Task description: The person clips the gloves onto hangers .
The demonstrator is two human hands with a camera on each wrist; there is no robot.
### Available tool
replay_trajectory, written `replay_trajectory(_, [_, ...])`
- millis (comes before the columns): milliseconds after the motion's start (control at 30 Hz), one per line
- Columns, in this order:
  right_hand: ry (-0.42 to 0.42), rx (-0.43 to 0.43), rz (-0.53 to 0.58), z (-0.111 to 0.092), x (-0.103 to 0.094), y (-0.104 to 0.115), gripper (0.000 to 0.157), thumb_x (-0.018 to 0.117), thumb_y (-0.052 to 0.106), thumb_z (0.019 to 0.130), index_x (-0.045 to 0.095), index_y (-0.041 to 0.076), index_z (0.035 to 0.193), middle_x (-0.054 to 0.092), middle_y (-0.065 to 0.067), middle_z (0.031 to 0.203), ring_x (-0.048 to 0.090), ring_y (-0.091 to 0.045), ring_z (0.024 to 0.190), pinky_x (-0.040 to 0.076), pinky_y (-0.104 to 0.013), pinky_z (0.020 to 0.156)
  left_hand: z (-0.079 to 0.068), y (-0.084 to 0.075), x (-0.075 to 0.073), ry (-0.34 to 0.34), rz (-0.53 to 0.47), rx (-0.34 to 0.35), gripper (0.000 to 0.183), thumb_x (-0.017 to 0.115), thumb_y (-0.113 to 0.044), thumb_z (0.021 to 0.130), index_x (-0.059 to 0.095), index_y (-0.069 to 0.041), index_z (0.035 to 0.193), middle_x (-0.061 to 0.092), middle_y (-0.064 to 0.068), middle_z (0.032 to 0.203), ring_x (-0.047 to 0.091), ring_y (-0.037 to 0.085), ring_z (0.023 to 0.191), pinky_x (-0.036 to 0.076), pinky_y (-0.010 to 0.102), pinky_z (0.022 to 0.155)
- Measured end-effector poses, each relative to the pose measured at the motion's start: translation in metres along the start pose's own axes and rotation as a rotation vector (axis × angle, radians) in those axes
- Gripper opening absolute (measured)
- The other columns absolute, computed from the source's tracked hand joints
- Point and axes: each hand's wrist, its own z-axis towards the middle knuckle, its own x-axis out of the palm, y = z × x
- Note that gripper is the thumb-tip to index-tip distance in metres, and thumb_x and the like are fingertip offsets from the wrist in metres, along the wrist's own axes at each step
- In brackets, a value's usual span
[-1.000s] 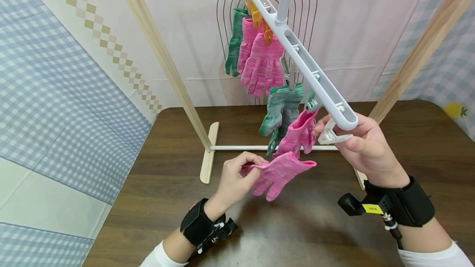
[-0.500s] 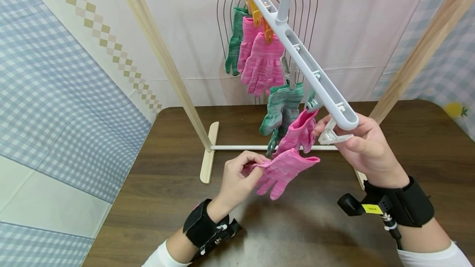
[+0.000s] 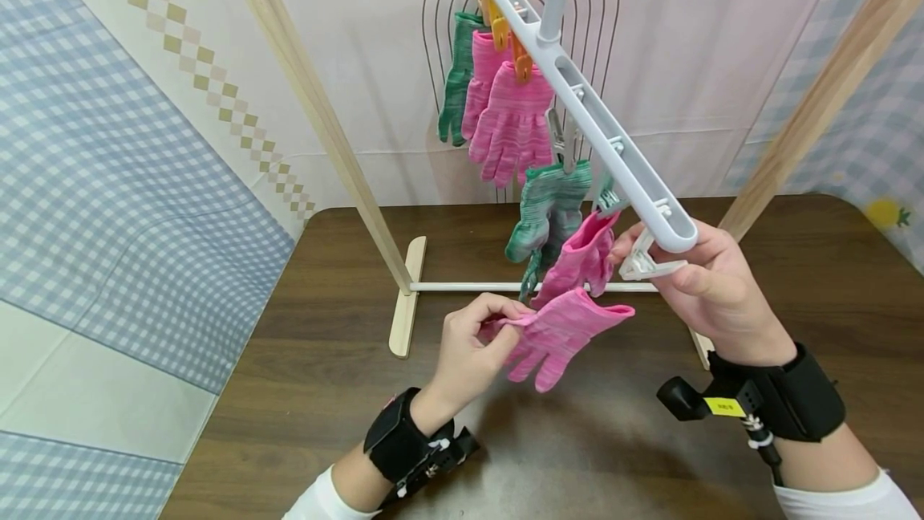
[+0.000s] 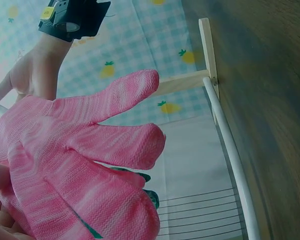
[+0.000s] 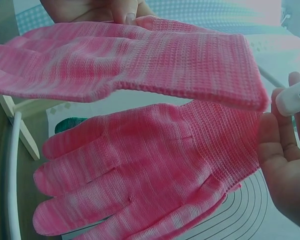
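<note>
My left hand (image 3: 472,343) pinches a pink knit glove (image 3: 563,335) by its side, fingers drooping and cuff pointing right toward my other hand. My right hand (image 3: 711,287) grips a white clip (image 3: 646,263) under the near end of the grey hanger bar (image 3: 638,171), thumb on its lever. Just behind the held glove, another pink glove (image 3: 577,259) hangs from a pale green clip (image 3: 609,197). In the right wrist view the held glove (image 5: 174,65) lies above the hanging one (image 5: 145,155), its cuff edge close to my right fingertips.
Farther along the bar hang a green glove (image 3: 549,203) on a grey clip, pink gloves (image 3: 512,123) on orange clips, and another green glove (image 3: 458,79). A wooden rack (image 3: 318,119) with white rods (image 3: 462,288) stands around them on the brown table (image 3: 310,416).
My left hand has moved slightly right, bringing the pink glove's cuff nearer the white clip. My right hand has stayed in place.
</note>
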Motion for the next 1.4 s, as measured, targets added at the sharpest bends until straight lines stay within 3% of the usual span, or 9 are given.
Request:
replay_trajectory(533, [-0.02,0.014,-0.008,-0.002,-0.001,-0.001,0.038,0.056,0.003,0.085,0.046,-0.012,0.118,0.059,-0.021,0.105,0.053,-0.03,0.099,0.044,-0.033,0.085,0.0,0.001,0.01,-0.04,-0.029,0.014,0.015,0.053,0.011,0.074,0.056,-0.001,0.084,0.065,0.017,0.086,0.062,0.018,0.077,0.053,0.033,0.059])
replay_trajectory(800, [-0.026,0.006,0.011,-0.002,-0.002,-0.003,0.037,0.055,0.001,0.085,0.046,-0.012,0.118,0.059,-0.021,0.105,0.054,-0.03,0.099,0.044,-0.032,0.084,0.007,-0.02,0.013,-0.067,-0.066,0.05,0.015,0.05,0.016,0.074,0.054,0.004,0.082,0.064,0.022,0.084,0.062,0.024,0.081,0.054,0.037,0.066])
replay_trajectory(1067, [-0.041,0.0,0.004,-0.003,-0.002,-0.004,0.036,0.055,0.0,0.085,0.047,-0.013,0.117,0.059,-0.021,0.104,0.055,-0.03,0.097,0.045,-0.031,0.082,0.003,0.004,0.021,-0.097,-0.076,0.043,0.013,0.052,0.013,0.076,0.055,0.004,0.084,0.064,0.021,0.086,0.062,0.022,0.081,0.054,0.035,0.065])
replay_trajectory(1400, [-0.066,-0.019,0.012,-0.002,-0.001,-0.006,0.034,0.056,0.001,0.084,0.05,-0.013,0.114,0.061,-0.022,0.102,0.055,-0.03,0.098,0.045,-0.031,0.081,0.001,0.008,0.026,-0.129,-0.12,0.0,0.008,0.053,0.008,0.081,0.054,0.003,0.087,0.064,0.021,0.089,0.061,0.024,0.084,0.054,0.033,0.071])
